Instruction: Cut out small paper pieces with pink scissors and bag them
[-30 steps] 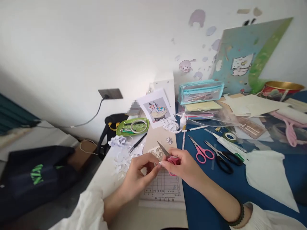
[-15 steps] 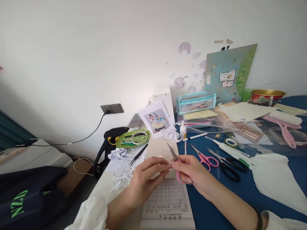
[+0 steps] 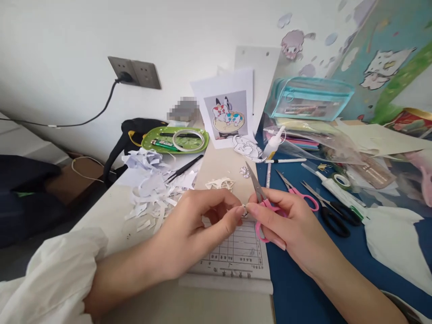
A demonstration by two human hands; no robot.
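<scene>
We observe both hands meeting at the centre of the frame. The left hand (image 3: 197, 227) has thumb and index finger pinched on a small white piece (image 3: 245, 210), apparently cut paper with dark lines, though the fingers hide most of it. The right hand (image 3: 292, 220) grasps pink-handled scissors (image 3: 258, 189), blades pointing up and slightly left; its thumb and index fingertips are at the right edge of the same piece. The piece is above a printed form (image 3: 236, 245) at lower centre.

Beyond the hands we record cream paper scraps (image 3: 219, 183) and a small flower-like cutout (image 3: 245, 171). Left of centre, a heap of white paper strips (image 3: 148, 191) lies on the worktop (image 3: 141, 292), with black tweezers (image 3: 185, 168) beside it and a green tray (image 3: 157, 134) behind, holding a roll of tape (image 3: 203, 143).

At upper centre we note a printed picture sheet (image 3: 227, 85) propped up, a line-drawn cutout (image 3: 248, 149) at its foot and a white glue bottle (image 3: 275, 141) just right. At right of frame, black-handled scissors (image 3: 337, 218) lie on blue covering (image 3: 297, 288).
</scene>
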